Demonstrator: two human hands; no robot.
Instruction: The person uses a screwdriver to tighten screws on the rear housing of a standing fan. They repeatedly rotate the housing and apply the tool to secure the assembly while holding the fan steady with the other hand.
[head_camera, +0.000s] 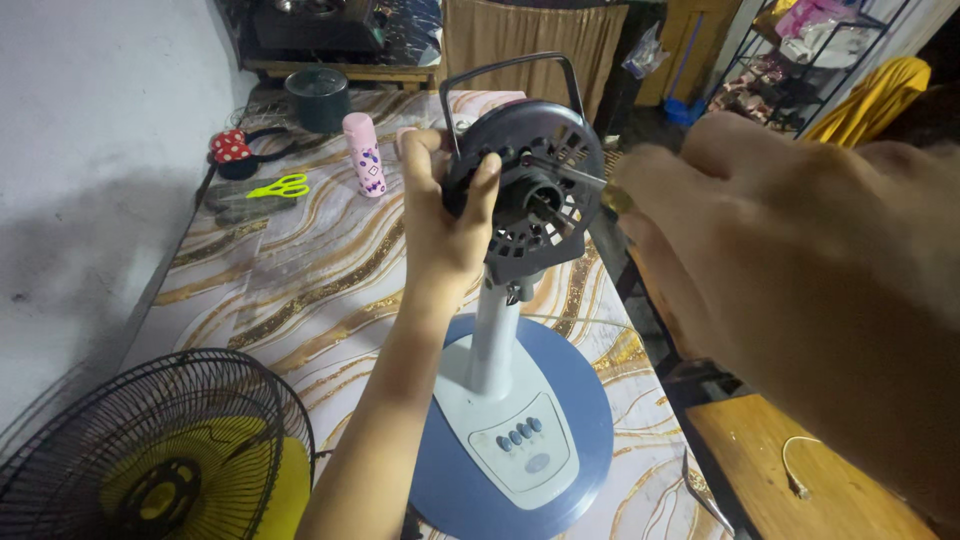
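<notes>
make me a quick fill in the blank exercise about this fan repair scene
1. The left hand grips the dark motor housing of a fan standing on a round ______ base.
2. The right hand points a ______ at the middle of the housing.
3. The black fan guard at lower left has ______ blades behind it.
4. Beside the pink bottle on the table lie green ______.

Missing words: blue; screwdriver; yellow; scissors

2 bare forearms, no sleeves or jewellery.
</notes>
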